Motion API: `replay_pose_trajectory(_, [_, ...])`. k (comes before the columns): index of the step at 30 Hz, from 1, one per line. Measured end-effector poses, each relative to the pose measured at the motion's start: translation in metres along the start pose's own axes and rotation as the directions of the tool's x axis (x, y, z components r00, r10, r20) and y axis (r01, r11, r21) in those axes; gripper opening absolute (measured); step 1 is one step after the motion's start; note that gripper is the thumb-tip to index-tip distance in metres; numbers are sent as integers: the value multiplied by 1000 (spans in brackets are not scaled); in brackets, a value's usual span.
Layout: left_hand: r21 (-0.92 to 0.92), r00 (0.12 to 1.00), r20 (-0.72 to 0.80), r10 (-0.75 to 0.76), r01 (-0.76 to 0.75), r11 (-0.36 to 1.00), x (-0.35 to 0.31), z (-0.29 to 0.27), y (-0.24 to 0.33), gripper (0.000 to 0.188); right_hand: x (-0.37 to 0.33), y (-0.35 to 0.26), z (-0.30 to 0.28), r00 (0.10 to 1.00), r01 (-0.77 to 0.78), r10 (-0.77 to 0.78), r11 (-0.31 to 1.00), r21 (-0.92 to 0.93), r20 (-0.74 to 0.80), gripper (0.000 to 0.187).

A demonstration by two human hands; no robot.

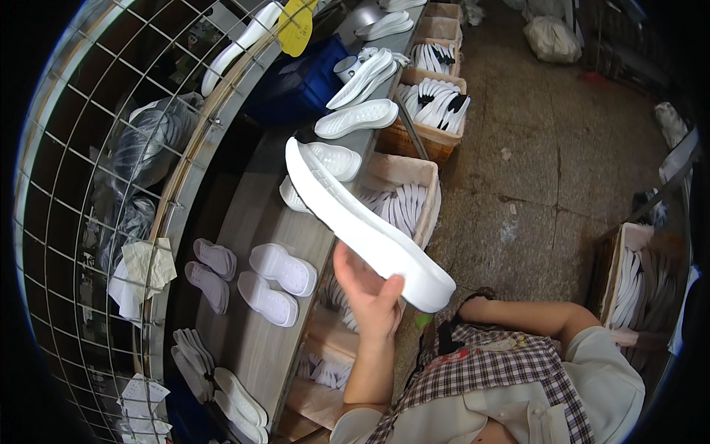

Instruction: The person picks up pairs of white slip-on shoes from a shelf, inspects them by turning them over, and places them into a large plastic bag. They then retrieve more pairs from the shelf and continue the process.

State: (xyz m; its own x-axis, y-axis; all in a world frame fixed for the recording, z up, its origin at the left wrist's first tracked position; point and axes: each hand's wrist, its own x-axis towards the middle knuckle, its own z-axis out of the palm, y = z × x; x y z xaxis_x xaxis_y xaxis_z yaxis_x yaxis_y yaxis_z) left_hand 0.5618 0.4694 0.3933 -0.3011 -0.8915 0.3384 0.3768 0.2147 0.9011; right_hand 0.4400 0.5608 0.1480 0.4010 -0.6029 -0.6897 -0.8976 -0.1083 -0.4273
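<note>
Right now the left hand (370, 288) is holding up a long white shoe sole (362, 222), gripping it near its heel end with the thumb curled over the near edge and the fingers (347, 270) spread behind it. The hand is partly closed around the sole rather than clenched. The sole is hanging in the air above the edge of the conveyor belt (244, 348), angled so its toe end is pointing up and away toward the far stretch of the line, and its side wall is facing the camera (a tilt that, as I judge it, is letting the person look along the edge and the moulded face). The forearm is rising from the lower edge of the picture, wrist bent slightly back, palm turned toward the person.

The right hand is not showing: the right arm (532, 314) is bending across the lap over a checked apron (503, 370) and its end is hidden behind the sole, so I cannot tell whether that hand is open or closed.

On the belt, small white pieces (274, 285) are lying in pairs, with greyer ones (211, 270) just beside them, and further soles (355, 118) are resting farther up the line. Cardboard boxes (403, 174) filled with stacked soles are standing alongside the belt, within easy reach of the seat. A wire grid (89, 185) is curving along the left.
</note>
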Motion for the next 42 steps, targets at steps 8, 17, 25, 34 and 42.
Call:
replay_pose_trajectory(8, [-815,939,119,-324,278,507,3,-31,-2,66,-123,-7,-101,995,-31,27,999,-41,-100,28])
replay_pose_trajectory(17, [-816,892,200,-405,381,435,-12,-22,-2,74,-231,-48,-197,133,298,-356,904,-305,-925,14])
replay_pose_trajectory(25, [-825,835,302,-460,471,314,-20,-10,-4,83,-216,-81,-221,173,152,-590,807,-571,-788,14])
replay_pose_trajectory(34, [-756,822,272,-500,504,417,-22,-26,-2,75,-207,-47,-239,-97,323,-360,871,-371,-928,13])
replay_pose_trajectory(42, [-735,865,232,-444,455,503,-7,-35,-5,70,-205,-34,-200,61,824,-67,566,12,-996,25])
